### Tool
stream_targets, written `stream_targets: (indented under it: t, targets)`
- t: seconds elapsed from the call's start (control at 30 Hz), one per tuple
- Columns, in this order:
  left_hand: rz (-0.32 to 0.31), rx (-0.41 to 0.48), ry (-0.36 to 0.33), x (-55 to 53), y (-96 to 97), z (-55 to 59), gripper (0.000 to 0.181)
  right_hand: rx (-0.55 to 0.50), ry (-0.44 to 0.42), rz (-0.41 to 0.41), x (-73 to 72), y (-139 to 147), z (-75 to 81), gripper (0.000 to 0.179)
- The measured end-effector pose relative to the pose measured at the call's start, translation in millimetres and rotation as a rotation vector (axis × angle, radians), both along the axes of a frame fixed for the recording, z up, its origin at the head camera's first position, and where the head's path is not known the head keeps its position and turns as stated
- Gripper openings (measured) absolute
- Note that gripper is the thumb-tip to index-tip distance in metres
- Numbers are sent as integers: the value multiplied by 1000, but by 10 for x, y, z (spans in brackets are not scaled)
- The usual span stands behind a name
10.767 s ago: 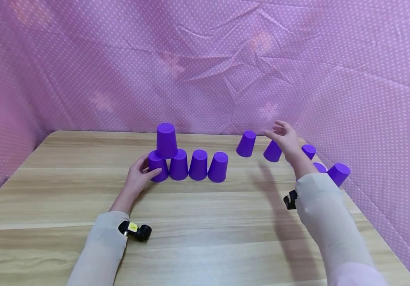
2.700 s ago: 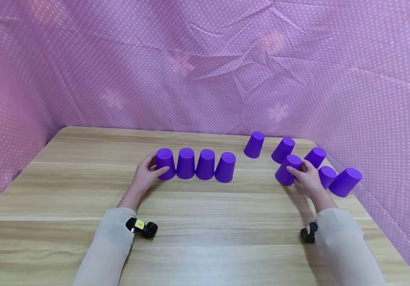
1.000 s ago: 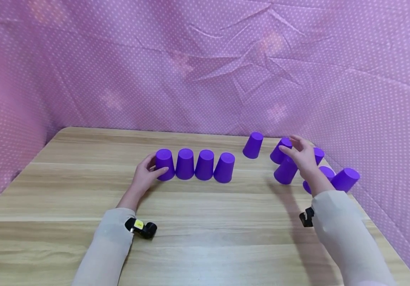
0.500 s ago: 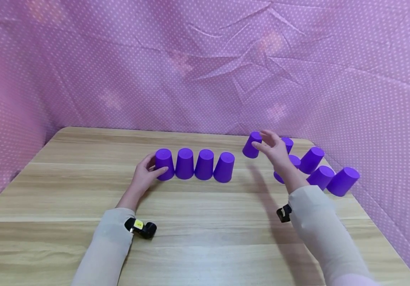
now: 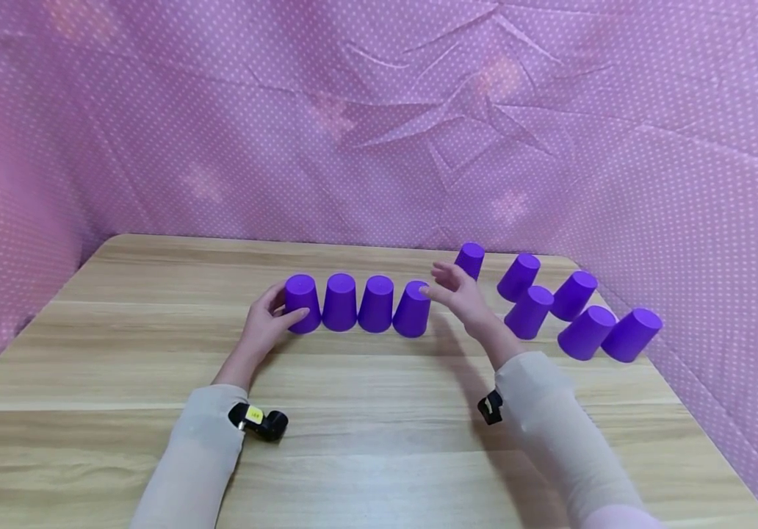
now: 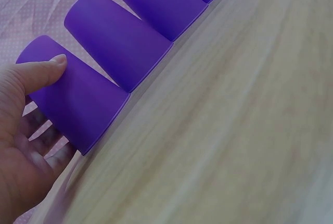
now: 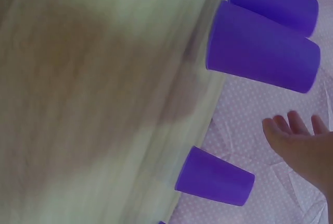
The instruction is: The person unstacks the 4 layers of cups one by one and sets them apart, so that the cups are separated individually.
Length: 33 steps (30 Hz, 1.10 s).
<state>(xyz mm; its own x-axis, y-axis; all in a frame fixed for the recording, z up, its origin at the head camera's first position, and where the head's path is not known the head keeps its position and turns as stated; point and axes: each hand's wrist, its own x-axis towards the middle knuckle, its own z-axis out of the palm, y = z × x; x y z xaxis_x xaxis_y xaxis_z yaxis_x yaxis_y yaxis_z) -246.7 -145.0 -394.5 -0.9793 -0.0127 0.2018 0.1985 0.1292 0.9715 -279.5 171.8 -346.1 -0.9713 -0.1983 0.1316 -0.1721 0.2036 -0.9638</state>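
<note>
Several purple plastic cups stand upside down in a row on the wooden table, side by side. My left hand (image 5: 263, 327) grips the leftmost cup (image 5: 302, 303), thumb on its near face and fingers behind it; the left wrist view shows the thumb (image 6: 47, 73) against the cup wall. Beside the rightmost cup (image 5: 410, 312) of the row hovers my right hand (image 5: 461, 295), its fingers spread and holding nothing. In the right wrist view a gap shows between that hand (image 7: 302, 148) and the row's end cup (image 7: 263, 47).
More upturned purple cups stand loosely grouped at the right, among them a back cup (image 5: 471, 258), a nearer cup (image 5: 529, 314) and one at the right (image 5: 632, 336). Pink dotted cloth (image 5: 379, 147) hangs behind and beside the table (image 5: 352, 441).
The cup formerly atop the row's left end is gone from there. My right hand let go of a cup in the right group, then moved left to the row's end. My left hand kept its grip.
</note>
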Motion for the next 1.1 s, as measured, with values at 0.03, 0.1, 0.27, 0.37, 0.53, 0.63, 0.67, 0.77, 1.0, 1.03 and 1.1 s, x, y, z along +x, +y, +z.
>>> stream_targets:
  t: [0.03, 0.1, 0.27, 0.37, 0.53, 0.63, 0.67, 0.77, 1.0, 1.03, 1.1]
  targets:
    - [0, -1, -3, 19, 9, 28, 61, 8, -10, 16, 3, -4, -19, 60]
    - [1, -9, -9, 46, 25, 67, 60, 20, -30, 44, 3, -8, -54, 60]
    - [-2, -14, -12, 67, 39, 92, 60, 38, -59, 81, -3, -27, -129, 59]
    - [-4, -17, -12, 63, 39, 83, 60, 49, -64, 72, -4, -49, -164, 57]
    - [-8, 1, -10, 2, 14, 6, 61, 50, -73, 46, 12, -82, -192, 52]
    - [-8, 6, 2, -57, -11, -74, 61, 38, -73, 31, 17, -96, -200, 51]
    - [-5, 5, 10, -73, -18, -99, 61, 35, -76, 26, 15, -100, -203, 51]
    - [5, -7, 36, -108, -27, -153, 61, 36, -83, 10, 9, -113, -209, 51]
    - [7, -25, 48, -111, -25, -159, 60, 38, -100, -28, 5, -130, -222, 51]
    - [6, -26, 46, -108, -24, -157, 60, 34, -102, -31, 10, -129, -221, 51]
    - [3, -26, 43, -103, -21, -153, 60, 26, -103, -30, 20, -124, -215, 50]
